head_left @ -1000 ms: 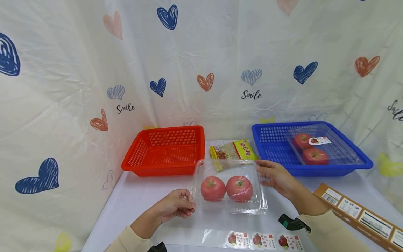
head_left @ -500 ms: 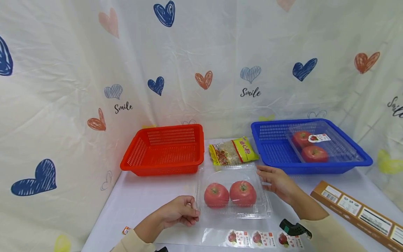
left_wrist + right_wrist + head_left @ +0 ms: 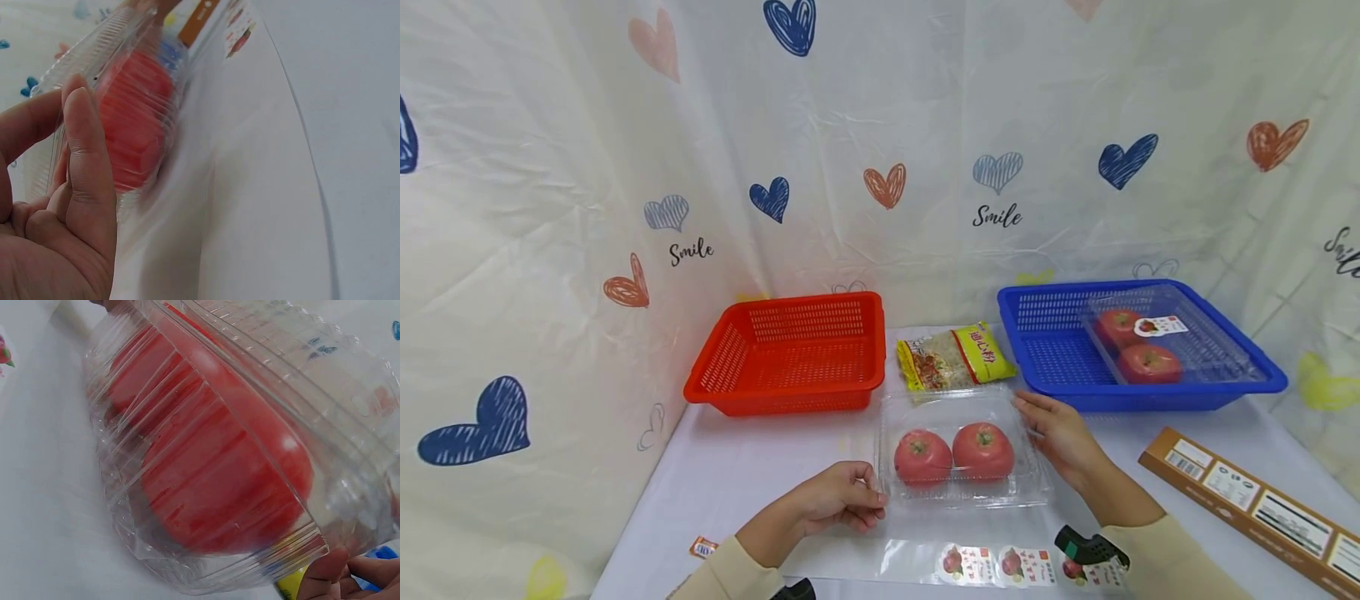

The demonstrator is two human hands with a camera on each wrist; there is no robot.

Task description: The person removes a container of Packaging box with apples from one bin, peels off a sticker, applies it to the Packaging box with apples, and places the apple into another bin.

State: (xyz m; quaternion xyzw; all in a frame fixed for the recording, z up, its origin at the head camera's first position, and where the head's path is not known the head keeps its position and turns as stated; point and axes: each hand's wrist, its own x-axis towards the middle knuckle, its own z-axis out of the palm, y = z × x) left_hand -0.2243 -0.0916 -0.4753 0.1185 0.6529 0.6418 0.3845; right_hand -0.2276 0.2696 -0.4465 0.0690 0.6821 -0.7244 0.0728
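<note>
Clear plastic clamshell box [image 3: 958, 450] with two red tomatoes now lowered onto the white worktop [image 3: 752, 467]; left hand [image 3: 838, 498] pinches its edge, right hand [image 3: 1056, 429] fingers flat against its side.

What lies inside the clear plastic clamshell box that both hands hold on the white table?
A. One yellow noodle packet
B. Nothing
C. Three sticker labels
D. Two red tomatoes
D: two round red tomatoes sit side by side inside the clear plastic clamshell box, held between the left hand and right hand.

I see bare tabletop [image 3: 760, 450] left of the clear box [image 3: 958, 492]; noodle packet [image 3: 953, 357] and baskets [image 3: 790, 354] block behind
</note>
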